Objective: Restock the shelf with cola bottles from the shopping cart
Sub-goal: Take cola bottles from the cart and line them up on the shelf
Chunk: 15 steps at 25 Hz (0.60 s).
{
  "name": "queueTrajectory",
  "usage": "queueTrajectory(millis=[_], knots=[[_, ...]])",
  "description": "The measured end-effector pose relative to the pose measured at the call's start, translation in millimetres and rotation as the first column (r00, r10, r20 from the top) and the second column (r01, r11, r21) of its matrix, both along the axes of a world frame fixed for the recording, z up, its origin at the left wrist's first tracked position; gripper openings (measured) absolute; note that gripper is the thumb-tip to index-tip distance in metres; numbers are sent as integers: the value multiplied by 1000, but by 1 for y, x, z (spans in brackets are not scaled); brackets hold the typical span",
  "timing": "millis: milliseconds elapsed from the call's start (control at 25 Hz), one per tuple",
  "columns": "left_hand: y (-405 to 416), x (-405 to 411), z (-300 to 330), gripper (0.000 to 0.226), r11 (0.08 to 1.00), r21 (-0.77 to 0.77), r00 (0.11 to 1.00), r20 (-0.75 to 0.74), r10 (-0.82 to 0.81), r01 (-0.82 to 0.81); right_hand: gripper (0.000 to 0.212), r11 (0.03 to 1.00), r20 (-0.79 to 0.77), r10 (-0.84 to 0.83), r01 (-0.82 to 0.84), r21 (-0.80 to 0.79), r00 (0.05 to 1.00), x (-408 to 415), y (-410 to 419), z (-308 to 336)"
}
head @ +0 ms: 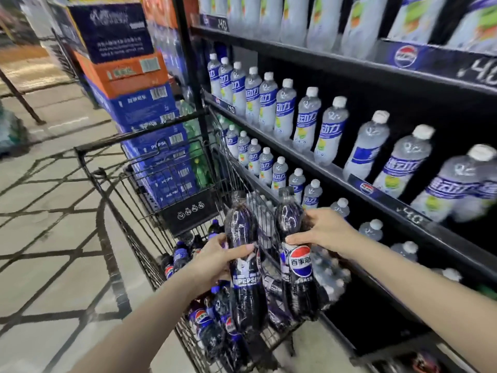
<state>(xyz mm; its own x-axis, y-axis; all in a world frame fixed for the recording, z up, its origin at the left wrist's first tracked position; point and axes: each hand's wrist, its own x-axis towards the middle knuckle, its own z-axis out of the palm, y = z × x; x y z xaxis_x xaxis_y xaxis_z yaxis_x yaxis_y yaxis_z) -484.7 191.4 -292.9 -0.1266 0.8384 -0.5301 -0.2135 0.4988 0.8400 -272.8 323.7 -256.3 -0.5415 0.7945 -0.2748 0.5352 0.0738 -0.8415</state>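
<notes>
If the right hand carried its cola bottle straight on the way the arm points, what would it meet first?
Probably the shopping cart's wire side: the right hand points left, gripping its cola bottle. Depth is unclear.

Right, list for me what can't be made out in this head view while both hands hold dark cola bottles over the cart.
- Head view: the left hand and right hand each grip a dark plastic cola bottle; motion blur smears their small label print.
- The black wire shopping cart: its bottom is hidden by piled bottles, so no count.
- The black metal shelf: its lowest tier is dark and cut by the frame edge.
- Price tags: blurred.
</notes>
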Motion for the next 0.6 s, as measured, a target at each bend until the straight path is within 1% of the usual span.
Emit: queueTrajectory(millis=[80,200,280,360,440,480,520,600], knots=[[7,19,10,129,995,21,996,-2,-93,93,32,999,-25,-50,50,-18,998,30,-7,11],[20,54,24,139,984,39,984,-9,-176,176,36,988,-55,-156,155,-27,986,77,-23,27],[28,79,31,136,968,48,968,17,-249,248,42,973,-71,-232,231,-14,970,110,-34,34],[34,111,37,119,938,60,939,8,-343,342,55,954,-65,-300,300,-12,952,149,-47,41],[34,149,47,82,902,86,905,5,-424,422,62,928,-59,-373,371,-41,926,190,-63,45],[34,170,50,62,881,100,886,-10,-464,462,61,913,-69,-407,404,-52,911,211,-72,47],[33,189,53,49,862,102,867,-33,-496,497,56,899,-76,-438,434,-54,896,229,-83,51],[29,229,61,42,822,105,829,-55,-557,560,40,866,-90,-501,497,-63,861,267,-106,58]])
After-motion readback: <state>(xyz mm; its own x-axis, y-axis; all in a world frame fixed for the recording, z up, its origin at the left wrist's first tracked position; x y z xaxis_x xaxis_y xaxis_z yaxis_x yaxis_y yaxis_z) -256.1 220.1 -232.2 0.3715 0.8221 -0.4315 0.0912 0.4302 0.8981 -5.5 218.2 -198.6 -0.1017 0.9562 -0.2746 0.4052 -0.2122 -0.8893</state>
